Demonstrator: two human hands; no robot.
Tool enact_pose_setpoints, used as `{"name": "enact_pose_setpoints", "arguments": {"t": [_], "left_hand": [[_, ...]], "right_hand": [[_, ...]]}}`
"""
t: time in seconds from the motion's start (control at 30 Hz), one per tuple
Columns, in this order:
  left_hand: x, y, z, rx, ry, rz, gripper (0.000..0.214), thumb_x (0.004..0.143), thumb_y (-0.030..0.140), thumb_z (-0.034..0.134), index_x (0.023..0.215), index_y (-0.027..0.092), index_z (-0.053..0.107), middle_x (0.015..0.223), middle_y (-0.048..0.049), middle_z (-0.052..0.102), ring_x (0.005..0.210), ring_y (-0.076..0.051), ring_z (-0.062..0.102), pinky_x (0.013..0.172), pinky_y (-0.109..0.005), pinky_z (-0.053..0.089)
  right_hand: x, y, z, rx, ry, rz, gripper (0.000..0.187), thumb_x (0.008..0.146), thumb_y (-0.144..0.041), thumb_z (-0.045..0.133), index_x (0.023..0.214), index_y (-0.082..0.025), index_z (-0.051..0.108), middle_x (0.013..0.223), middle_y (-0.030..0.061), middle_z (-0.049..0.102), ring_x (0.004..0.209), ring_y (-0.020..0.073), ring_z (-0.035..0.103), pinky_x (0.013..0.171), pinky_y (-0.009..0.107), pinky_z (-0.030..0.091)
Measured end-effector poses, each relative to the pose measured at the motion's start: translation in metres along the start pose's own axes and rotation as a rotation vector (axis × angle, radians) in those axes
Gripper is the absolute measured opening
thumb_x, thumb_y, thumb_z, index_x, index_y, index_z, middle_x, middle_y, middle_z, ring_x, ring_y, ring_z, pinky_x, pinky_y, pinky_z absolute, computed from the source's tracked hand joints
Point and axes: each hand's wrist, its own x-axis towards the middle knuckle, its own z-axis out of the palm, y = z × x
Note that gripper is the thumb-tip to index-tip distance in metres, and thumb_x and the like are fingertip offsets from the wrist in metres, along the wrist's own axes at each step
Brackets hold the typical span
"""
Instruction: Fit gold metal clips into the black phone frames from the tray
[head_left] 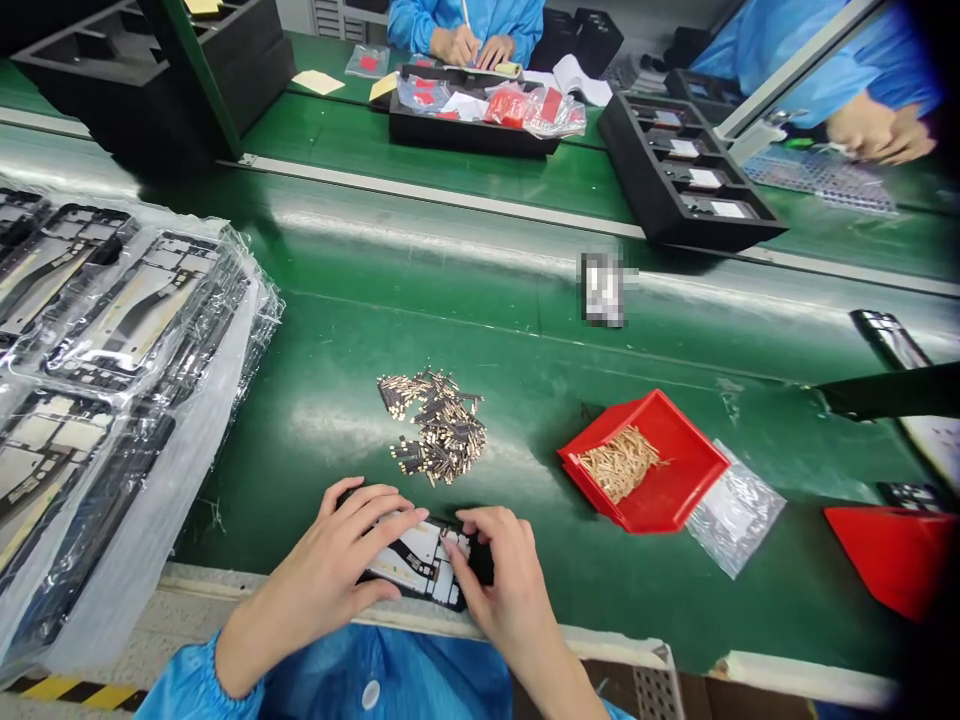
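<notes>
An opened phone frame (420,556) lies flat at the near edge of the green bench, its inner parts and a dark ribbon cable facing up. My left hand (345,555) reaches across its left part, fingers on the far edge and thumb on the near edge. At the right end, my right hand (506,580) bends its fingers around the phone frame, with the thumb pressed on its inner parts. Whether a small piece sits under that thumb is hidden. Just beyond both hands is a loose pile of small black-and-gold strips (442,430).
A red scoop-shaped bin (679,470) of thin gold pieces (621,463) sits to the right, partly over a clear plastic bag (739,515). Wrapped trays of phone frames (142,300) fill the left. Black trays (694,180) stand behind a rail; two co-workers' hands (472,48) are beyond.
</notes>
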Motion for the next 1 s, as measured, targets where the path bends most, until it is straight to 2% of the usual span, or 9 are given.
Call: {"name": "enact_pose_setpoints", "arguments": {"t": [0.1, 0.2, 0.27, 0.33, 0.47, 0.67, 0.83, 0.9, 1.0], "left_hand": [[-0.001, -0.003, -0.001, -0.018, 0.07, 0.052, 0.062, 0.097, 0.031, 0.086, 0.152, 0.028, 0.058, 0.145, -0.0118, 0.072, 0.141, -0.033, 0.062, 0.129, -0.06, 0.034], [-0.003, 0.002, -0.002, -0.03, 0.188, 0.131, 0.043, 0.103, 0.031, 0.077, 0.143, 0.026, 0.061, 0.142, -0.0142, 0.073, 0.131, -0.032, 0.066, 0.121, -0.057, 0.043], [-0.003, 0.009, -0.004, -0.035, 0.244, 0.165, 0.043, 0.106, 0.031, 0.074, 0.145, 0.025, 0.059, 0.141, -0.0163, 0.073, 0.126, -0.031, 0.068, 0.107, -0.05, 0.05], [-0.002, 0.017, -0.006, -0.024, 0.261, 0.158, 0.045, 0.107, 0.031, 0.072, 0.149, 0.024, 0.056, 0.141, -0.0172, 0.073, 0.122, -0.031, 0.069, 0.098, -0.046, 0.051], [0.004, 0.032, -0.01, 0.008, 0.267, 0.102, 0.054, 0.103, 0.029, 0.074, 0.153, 0.024, 0.053, 0.14, -0.0162, 0.073, 0.118, -0.032, 0.071, 0.097, -0.045, 0.051], [0.009, 0.041, -0.01, -0.032, 0.221, -0.059, 0.099, 0.084, 0.03, 0.086, 0.168, 0.024, 0.034, 0.127, -0.0128, 0.076, 0.1, -0.031, 0.071, 0.09, -0.042, 0.057], [0.008, 0.045, -0.006, 0.026, 0.211, -0.052, 0.104, 0.077, 0.025, 0.087, 0.168, 0.023, 0.036, 0.135, -0.012, 0.075, 0.107, -0.032, 0.069, 0.099, -0.047, 0.057], [0.008, 0.045, -0.006, 0.024, 0.207, -0.068, 0.107, 0.075, 0.026, 0.089, 0.168, 0.022, 0.037, 0.136, -0.0117, 0.075, 0.107, -0.032, 0.069, 0.099, -0.046, 0.057], [0.007, 0.044, -0.007, 0.037, 0.186, -0.073, 0.112, 0.074, 0.027, 0.092, 0.17, 0.023, 0.033, 0.138, -0.0111, 0.075, 0.109, -0.033, 0.07, 0.102, -0.047, 0.056]], "right_hand": [[-0.003, -0.004, -0.004, 0.026, 0.012, 0.103, 0.033, 0.109, -0.026, 0.066, 0.141, -0.023, 0.06, 0.118, 0.0112, 0.071, 0.104, 0.0279, 0.068, 0.088, 0.041, 0.054], [-0.007, -0.012, -0.012, 0.214, -0.118, 0.252, 0.022, 0.113, -0.033, 0.06, 0.133, -0.028, 0.067, 0.116, 0.0082, 0.073, 0.104, 0.026, 0.069, 0.09, 0.039, 0.057], [-0.008, -0.016, -0.015, 0.369, -0.192, 0.408, 0.023, 0.115, -0.043, 0.059, 0.126, -0.027, 0.071, 0.104, 0.0051, 0.074, 0.093, 0.0231, 0.069, 0.082, 0.033, 0.058], [-0.008, -0.019, -0.017, 0.498, -0.212, 0.562, 0.034, 0.112, -0.056, 0.061, 0.122, -0.025, 0.071, 0.093, 0.003, 0.071, 0.084, 0.021, 0.066, 0.072, 0.029, 0.055], [-0.001, -0.018, -0.019, 0.683, -0.185, 0.701, 0.049, 0.105, -0.071, 0.064, 0.111, -0.022, 0.066, 0.081, -0.0006, 0.061, 0.074, 0.0181, 0.057, 0.064, 0.027, 0.049], [0.005, -0.016, -0.023, 0.788, -0.273, 0.699, 0.052, 0.102, -0.077, 0.064, 0.114, -0.026, 0.063, 0.085, -0.0011, 0.065, 0.072, 0.0185, 0.058, 0.064, 0.027, 0.052], [0.005, -0.015, -0.02, 0.786, -0.224, 0.696, 0.05, 0.107, -0.073, 0.059, 0.1, -0.024, 0.063, 0.078, -0.0016, 0.061, 0.067, 0.0172, 0.056, 0.062, 0.027, 0.051], [0.006, -0.012, -0.025, 0.764, -0.255, 0.642, 0.045, 0.11, -0.067, 0.057, 0.103, -0.023, 0.066, 0.083, 0.0002, 0.066, 0.071, 0.0184, 0.06, 0.065, 0.028, 0.054], [0.011, -0.005, -0.033, 0.641, -0.219, 0.464, 0.032, 0.114, -0.053, 0.058, 0.122, -0.025, 0.07, 0.105, 0.0056, 0.075, 0.094, 0.023, 0.071, 0.081, 0.032, 0.061]]}}
